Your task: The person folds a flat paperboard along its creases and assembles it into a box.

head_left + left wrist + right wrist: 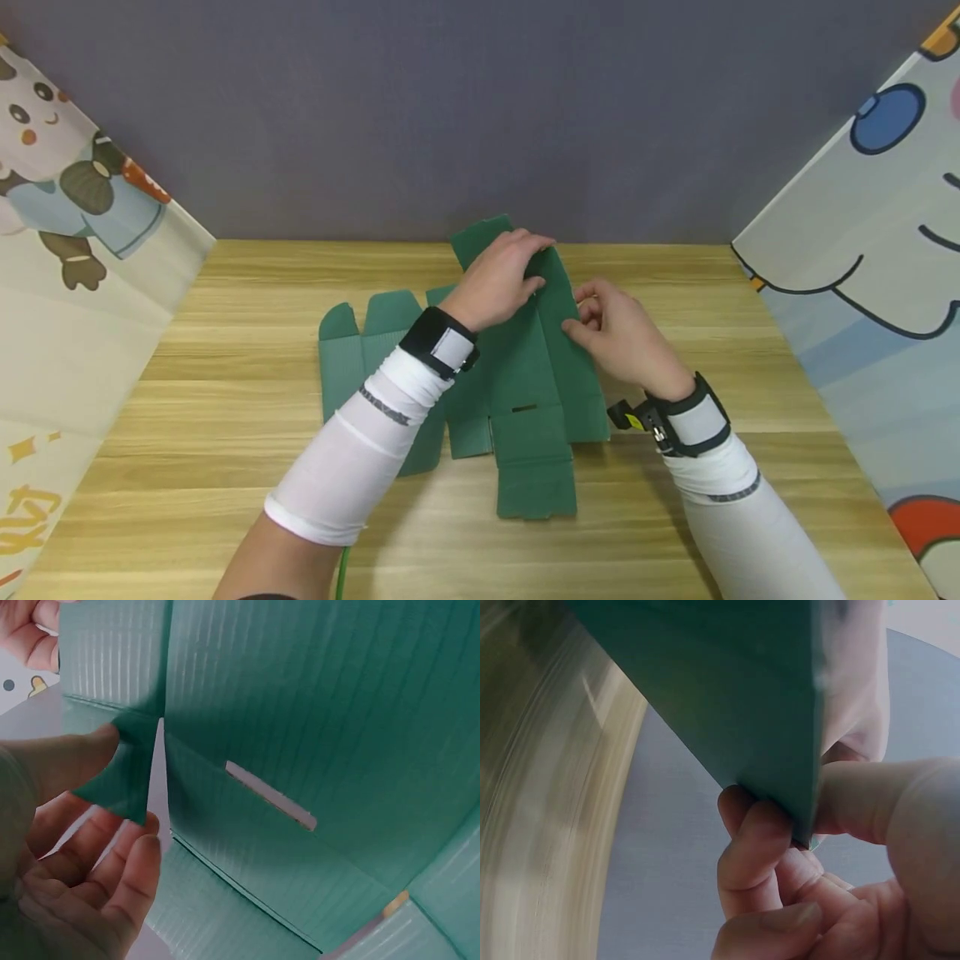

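Observation:
A green corrugated cardboard box (pixel 521 358), partly unfolded, lies on the table with its right side panel (pixel 579 387) tilted up. At its far right corner my left hand (pixel 497 285) pinches a small end flap (pixel 127 780); in the left wrist view the thumb lies on the near face and fingers are behind. My right hand (pixel 626 337) pinches the outer edge of the raised panel, thumb on one face and curled fingers (pixel 754 859) on the other. A narrow slot (pixel 270 796) runs along a crease. The left forearm hides part of the cardboard.
More green cardboard with rounded flaps (pixel 393 312) lies to the left, partly under the left arm. The wood-grain table (pixel 225 375) meets a grey wall (pixel 480 117) at the back. Cartoon-printed panels (pixel 847 275) stand on both sides. A green cable (pixel 342 573) hangs by the left arm.

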`<state>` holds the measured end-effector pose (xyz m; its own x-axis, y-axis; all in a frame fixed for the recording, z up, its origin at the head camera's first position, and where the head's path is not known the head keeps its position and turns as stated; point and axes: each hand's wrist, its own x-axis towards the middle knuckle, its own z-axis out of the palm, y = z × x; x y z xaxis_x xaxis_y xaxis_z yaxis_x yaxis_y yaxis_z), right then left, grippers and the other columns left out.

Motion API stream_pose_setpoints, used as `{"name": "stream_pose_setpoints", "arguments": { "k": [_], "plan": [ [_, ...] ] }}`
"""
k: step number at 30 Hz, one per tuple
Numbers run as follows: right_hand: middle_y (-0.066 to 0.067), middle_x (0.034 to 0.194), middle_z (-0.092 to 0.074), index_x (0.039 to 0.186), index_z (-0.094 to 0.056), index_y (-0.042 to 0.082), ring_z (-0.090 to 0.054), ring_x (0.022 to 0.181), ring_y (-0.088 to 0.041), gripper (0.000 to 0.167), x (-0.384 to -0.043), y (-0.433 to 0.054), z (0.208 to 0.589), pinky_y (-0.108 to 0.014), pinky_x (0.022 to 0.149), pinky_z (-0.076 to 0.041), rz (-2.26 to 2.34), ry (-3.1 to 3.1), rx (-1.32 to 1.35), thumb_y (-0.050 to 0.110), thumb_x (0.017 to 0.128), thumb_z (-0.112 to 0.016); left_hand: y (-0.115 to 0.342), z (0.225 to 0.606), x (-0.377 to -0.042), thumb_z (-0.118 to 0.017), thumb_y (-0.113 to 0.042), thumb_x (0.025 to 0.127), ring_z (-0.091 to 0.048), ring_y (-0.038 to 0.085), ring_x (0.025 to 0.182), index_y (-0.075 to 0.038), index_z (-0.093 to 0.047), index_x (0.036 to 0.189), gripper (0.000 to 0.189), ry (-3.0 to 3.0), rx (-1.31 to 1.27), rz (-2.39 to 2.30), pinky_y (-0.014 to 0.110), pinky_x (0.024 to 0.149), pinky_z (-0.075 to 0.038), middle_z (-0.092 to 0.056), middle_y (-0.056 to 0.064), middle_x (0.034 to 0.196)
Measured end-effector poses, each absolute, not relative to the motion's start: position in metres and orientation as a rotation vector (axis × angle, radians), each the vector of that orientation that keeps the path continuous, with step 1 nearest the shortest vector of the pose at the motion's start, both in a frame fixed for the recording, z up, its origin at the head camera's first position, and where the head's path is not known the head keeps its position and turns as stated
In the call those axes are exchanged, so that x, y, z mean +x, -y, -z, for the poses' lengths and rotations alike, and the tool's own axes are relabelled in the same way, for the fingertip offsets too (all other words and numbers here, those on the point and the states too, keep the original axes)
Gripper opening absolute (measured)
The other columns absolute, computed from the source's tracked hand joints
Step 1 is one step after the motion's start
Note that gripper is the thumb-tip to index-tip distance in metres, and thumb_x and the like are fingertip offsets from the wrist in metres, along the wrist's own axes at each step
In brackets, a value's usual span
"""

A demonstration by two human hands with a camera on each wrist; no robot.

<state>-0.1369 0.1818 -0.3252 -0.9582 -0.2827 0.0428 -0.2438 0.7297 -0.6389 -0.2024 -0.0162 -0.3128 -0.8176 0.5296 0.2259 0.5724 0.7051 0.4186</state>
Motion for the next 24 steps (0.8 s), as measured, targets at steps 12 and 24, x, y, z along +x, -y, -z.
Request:
{"name": "stream_pose_setpoints", "arguments": {
  "k": [12,24],
  "plan": [
    [-0.004,0.085,-0.063,0.127,-0.05,0.004,-0.055,0.067,-0.017,0.04,-0.139,-0.187,0.331,-0.031,0.064,-0.046,1.037,-2.865,-0.43,0.023,0.094,-0.062,0.018,0.324,-0.197,-0.067,-0.015,0.092,-0.059,0.013,0.103,-0.012,-0.063,0.116,0.025,2.665,-0.929,0.864,0.024,0.091,-0.047,-0.062,0.001,0.112],
    [-0.002,0.083,-0.064,0.121,-0.061,0.01,-0.054,0.066,-0.017,0.03,-0.139,-0.193,0.336,-0.033,0.063,-0.046,1.003,-2.836,-0.494,0.026,0.095,-0.061,0.013,0.342,-0.184,-0.068,-0.011,0.09,-0.062,0.016,0.089,-0.012,-0.065,0.104,0.014,2.442,-0.905,0.748,0.028,0.075,-0.048,-0.065,0.003,0.102]
  ]
}}
